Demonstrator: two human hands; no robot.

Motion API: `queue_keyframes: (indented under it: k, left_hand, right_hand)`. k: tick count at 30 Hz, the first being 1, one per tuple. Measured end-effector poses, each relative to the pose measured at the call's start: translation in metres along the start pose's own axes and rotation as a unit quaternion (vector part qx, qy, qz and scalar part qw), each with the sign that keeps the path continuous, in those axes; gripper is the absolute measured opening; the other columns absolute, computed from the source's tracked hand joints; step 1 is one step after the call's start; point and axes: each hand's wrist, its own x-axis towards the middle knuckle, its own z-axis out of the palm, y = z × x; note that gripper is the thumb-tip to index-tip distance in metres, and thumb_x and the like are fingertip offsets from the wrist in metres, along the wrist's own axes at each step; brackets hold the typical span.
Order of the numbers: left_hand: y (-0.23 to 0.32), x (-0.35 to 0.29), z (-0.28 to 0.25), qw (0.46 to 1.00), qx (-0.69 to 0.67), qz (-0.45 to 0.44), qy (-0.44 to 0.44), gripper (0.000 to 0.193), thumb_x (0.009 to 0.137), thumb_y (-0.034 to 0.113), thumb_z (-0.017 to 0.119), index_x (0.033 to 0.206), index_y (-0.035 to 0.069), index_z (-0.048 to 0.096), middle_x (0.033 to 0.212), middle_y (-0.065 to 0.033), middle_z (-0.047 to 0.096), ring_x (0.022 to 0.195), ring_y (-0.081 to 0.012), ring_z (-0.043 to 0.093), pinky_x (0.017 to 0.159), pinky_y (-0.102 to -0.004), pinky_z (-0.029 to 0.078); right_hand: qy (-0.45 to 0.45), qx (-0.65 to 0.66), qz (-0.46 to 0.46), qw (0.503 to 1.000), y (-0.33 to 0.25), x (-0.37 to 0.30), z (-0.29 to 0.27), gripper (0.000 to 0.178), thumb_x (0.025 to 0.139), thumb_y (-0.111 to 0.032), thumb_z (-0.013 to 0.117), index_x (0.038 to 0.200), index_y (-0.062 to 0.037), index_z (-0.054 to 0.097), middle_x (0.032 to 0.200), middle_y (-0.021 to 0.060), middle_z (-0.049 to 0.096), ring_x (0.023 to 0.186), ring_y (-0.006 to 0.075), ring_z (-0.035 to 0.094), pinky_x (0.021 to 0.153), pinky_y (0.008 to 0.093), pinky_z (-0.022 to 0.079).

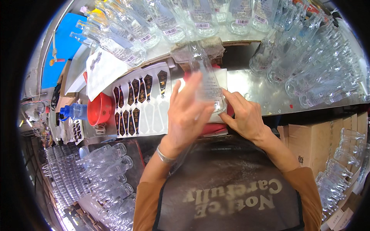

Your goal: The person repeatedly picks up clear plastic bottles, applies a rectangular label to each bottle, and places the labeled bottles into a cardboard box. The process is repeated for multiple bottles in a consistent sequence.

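A clear glass bottle [211, 85] lies on its side in front of me, neck pointing away, with a printed label on its body. Its neck end rests on a cloth-wrapped support [216, 49]. My right hand [243, 117] grips the bottle's base end between thumb and fingers. Over the bottle's left side is my left hand [189, 107], blurred by motion, its fingers stretched out and apart; whether it touches the glass I cannot tell. To the left lies a white backing sheet [150, 119] with dark tie-shaped stickers [132, 92], some places on it bare.
Labelled glass bottles [169, 25] stand along the far shelf, and more bottles [320, 73] crowd the metal table at right. A red bowl [101, 109] and blue-capped plastic bottle [75, 111] sit left. Bottles [111, 173] fill the lower left; cardboard boxes [304, 140] stand lower right.
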Motion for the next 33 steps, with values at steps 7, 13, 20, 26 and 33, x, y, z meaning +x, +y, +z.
queue_keyframes:
  k: [7,13,20,26,33]
  left_hand:
    - [-0.020,0.016,0.018,0.996,0.078,-0.041,0.020,0.049,0.081,0.020,0.077,0.129,0.015,0.066,0.153,-0.0208,0.042,0.143,-0.0359,0.039,0.115,-0.0583,0.027]
    - [-0.021,0.019,0.027,0.991,0.070,-0.087,0.069,0.053,0.084,0.019,0.076,0.134,0.010,0.062,0.153,-0.0225,0.041,0.140,-0.0373,0.043,0.113,-0.0524,0.034]
    - [-0.022,0.007,0.025,0.974,-0.154,-0.135,0.101,0.056,0.086,0.008,0.072,0.140,0.006,0.057,0.156,-0.0247,0.037,0.140,-0.0369,0.043,0.110,-0.0412,0.040]
    - [-0.018,0.000,0.030,0.984,-0.103,-0.123,0.081,0.058,0.084,0.008,0.073,0.140,0.005,0.057,0.155,-0.0260,0.037,0.141,-0.0377,0.042,0.111,-0.0432,0.039]
    - [-0.024,-0.002,0.030,0.965,-0.190,-0.144,0.112,0.050,0.089,0.005,0.066,0.138,0.007,0.060,0.155,-0.0208,0.039,0.140,-0.0350,0.044,0.112,-0.0419,0.038]
  right_hand:
    - [-0.019,0.009,0.011,1.000,0.002,0.000,0.000,0.063,0.075,-0.015,0.079,0.132,-0.0013,0.056,0.097,0.0125,0.064,0.076,0.0306,0.065,0.064,0.0392,0.053]
    - [-0.032,0.062,-0.003,0.998,0.007,0.001,-0.004,0.062,0.076,-0.013,0.079,0.132,-0.0023,0.056,0.100,0.0129,0.064,0.072,0.0278,0.064,0.062,0.0373,0.052]
    - [-0.085,0.343,0.180,0.918,0.022,0.035,-0.023,0.043,0.093,-0.020,0.069,0.131,-0.0006,0.059,0.119,0.0035,0.067,0.062,0.0024,0.049,0.058,0.0213,0.044]
    - [-0.127,0.281,0.162,0.937,0.015,0.061,-0.019,0.057,0.091,-0.030,0.070,0.136,0.0007,0.055,0.118,0.0124,0.068,0.071,0.0086,0.058,0.065,0.0263,0.047]
    - [-0.099,0.371,0.150,0.911,0.027,0.055,-0.006,0.061,0.088,-0.033,0.073,0.134,0.0026,0.056,0.119,0.0187,0.068,0.094,0.0213,0.071,0.084,0.0331,0.054]
